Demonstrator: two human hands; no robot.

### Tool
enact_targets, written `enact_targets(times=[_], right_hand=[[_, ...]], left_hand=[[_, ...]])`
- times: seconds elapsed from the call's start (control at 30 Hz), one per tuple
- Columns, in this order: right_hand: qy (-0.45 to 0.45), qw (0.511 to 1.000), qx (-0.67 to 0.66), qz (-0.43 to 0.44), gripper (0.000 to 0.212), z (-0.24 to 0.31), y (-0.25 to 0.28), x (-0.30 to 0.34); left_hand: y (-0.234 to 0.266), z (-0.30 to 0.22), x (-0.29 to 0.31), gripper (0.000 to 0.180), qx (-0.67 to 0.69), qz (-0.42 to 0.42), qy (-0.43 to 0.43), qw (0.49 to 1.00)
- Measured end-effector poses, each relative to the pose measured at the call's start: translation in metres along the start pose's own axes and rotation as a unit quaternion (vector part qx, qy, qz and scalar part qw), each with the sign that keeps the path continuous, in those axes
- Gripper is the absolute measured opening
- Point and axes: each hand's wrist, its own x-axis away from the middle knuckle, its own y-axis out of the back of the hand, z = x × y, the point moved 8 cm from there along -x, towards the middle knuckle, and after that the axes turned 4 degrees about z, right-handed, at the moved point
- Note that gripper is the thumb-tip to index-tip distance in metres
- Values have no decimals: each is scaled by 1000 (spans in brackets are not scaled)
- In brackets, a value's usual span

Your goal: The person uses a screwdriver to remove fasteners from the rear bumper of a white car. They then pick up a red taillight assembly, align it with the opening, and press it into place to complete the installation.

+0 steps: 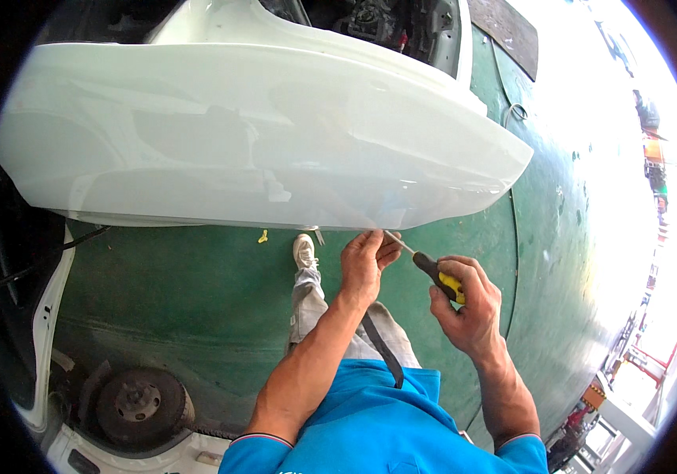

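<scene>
Head view: screwdriver [427, 267] points diagonally up-left toward panel [275, 130] — right hand [471, 304] gripping it, left hand [363, 265] curled near tip, pinch unclear.

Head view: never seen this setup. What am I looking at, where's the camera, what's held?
There is no robot here: these are a person's bare hands. The single picture comes from a fisheye camera worn on the head, looking down, so straight edges bend toward the rim. The right hand grips a screwdriver by its black and yellow handle, its shaft pointing toward the left hand. That hand is at the near edge of a curved white car panel; whether it holds anything is unclear. Below is a green floor with a small yellow object on it.
</scene>
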Motion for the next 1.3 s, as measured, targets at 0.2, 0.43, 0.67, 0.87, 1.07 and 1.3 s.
enact_targets(times=[0.2,0.43,0.67,0.87,1.07,1.3], right_hand=[[-7,1000,9,9,36,-2,3,-7],[-2,999,32,24,36,-2,7,-16],[-8,998,49,31,37,-8,10,-25],[-3,997,57,49,38,-17,15,-28],[12,996,63,56,37,-12,14,-29],[29,996,51,60,37,-8,9,-32]], left_hand=[[11,-2,1,23,-86,-14,2,996],[43,-25,-23,26,-365,-31,-161,917],[37,-40,-32,28,-491,-4,-216,844],[32,-29,-38,28,-511,-17,-254,821],[28,-35,-28,21,-494,-54,-298,815],[39,-36,-26,19,-441,-59,-338,829]])
